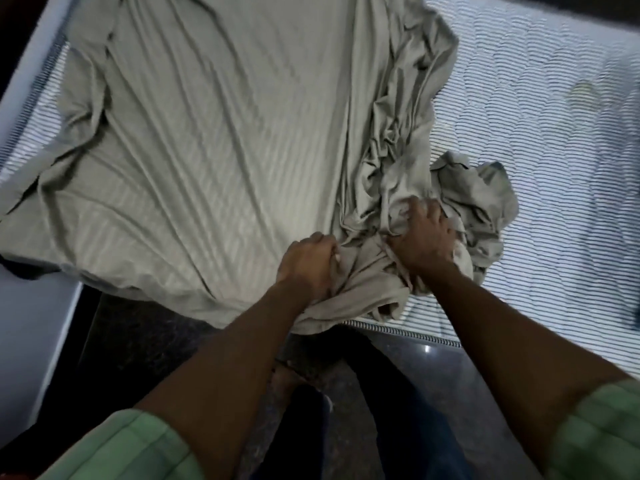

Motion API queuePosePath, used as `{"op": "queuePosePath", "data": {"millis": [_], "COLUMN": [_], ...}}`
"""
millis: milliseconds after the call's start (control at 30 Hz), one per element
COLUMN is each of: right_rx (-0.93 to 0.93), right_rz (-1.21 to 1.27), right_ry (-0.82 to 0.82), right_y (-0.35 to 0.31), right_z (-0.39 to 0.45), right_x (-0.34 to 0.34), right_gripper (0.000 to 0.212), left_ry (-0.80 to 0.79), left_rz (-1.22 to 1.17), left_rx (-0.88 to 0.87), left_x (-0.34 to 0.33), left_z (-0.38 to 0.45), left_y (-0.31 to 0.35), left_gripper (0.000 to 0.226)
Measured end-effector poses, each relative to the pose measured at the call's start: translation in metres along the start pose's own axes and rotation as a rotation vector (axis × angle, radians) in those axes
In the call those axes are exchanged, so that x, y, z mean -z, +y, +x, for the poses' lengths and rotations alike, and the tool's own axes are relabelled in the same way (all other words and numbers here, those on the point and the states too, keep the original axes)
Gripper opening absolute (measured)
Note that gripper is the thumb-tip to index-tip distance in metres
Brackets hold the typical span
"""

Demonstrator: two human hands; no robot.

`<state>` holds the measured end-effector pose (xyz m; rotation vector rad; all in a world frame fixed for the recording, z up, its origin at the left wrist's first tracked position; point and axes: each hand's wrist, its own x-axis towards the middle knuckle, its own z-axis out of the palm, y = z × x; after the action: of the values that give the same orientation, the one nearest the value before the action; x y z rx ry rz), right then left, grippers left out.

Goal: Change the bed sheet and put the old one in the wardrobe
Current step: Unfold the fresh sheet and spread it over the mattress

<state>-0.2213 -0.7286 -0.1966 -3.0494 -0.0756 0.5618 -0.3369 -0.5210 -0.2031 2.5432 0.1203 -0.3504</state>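
Observation:
A grey-green bed sheet lies wrinkled across the left part of a white mattress with thin dark stripes. The sheet's right side is bunched into a heap near the mattress's front edge. My left hand grips a fold of the sheet at that front edge. Just to its right, my right hand grips the bunched heap from above, fingers sunk into the cloth. The mattress to the right of the heap is bare.
The bed's white frame runs along the left. Dark speckled floor lies below the mattress edge, where my legs and one foot stand. A faint yellowish stain marks the bare mattress at far right.

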Motion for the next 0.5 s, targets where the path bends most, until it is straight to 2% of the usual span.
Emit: {"op": "queuePosePath", "data": {"millis": [67,133,167,267,300,400,433,467,500], "right_rx": [-0.081,-0.046,-0.011,0.051,0.084,0.251,0.307,0.378,0.450], "right_rz": [0.190,0.396,0.527,0.970,0.984,0.685,0.476,0.259,0.087], "right_ry": [-0.029,-0.092,-0.148,-0.419,-0.416,-0.189,-0.021,0.141,0.227], "right_y": [0.029,0.055,0.063,0.073,0.082,0.123,0.138,0.153,0.165], "right_z": [0.015,0.028,0.035,0.058,0.068,0.094,0.101,0.106,0.106], "right_x": [0.002,0.006,0.009,0.016,0.018,0.010,0.005,-0.001,-0.003], "right_gripper": [0.093,0.100,0.093,0.044,0.043,0.052,0.050,0.046,0.043], "left_ry": [0.038,0.057,0.064,0.079,0.087,0.143,0.159,0.167,0.170], "left_rz": [-0.030,-0.014,0.003,0.088,0.095,0.116,0.138,0.165,0.196], "left_rx": [-0.023,-0.071,-0.109,-0.164,-0.158,0.000,0.090,0.183,0.256], "left_x": [-0.009,-0.018,-0.022,-0.033,-0.040,-0.064,-0.074,-0.084,-0.092], "left_z": [0.014,0.027,0.034,0.050,0.054,0.059,0.062,0.065,0.068], "left_y": [0.020,0.037,0.044,0.070,0.084,0.128,0.141,0.153,0.162], "left_gripper": [0.019,0.018,0.020,0.035,0.042,0.068,0.072,0.071,0.066]}}
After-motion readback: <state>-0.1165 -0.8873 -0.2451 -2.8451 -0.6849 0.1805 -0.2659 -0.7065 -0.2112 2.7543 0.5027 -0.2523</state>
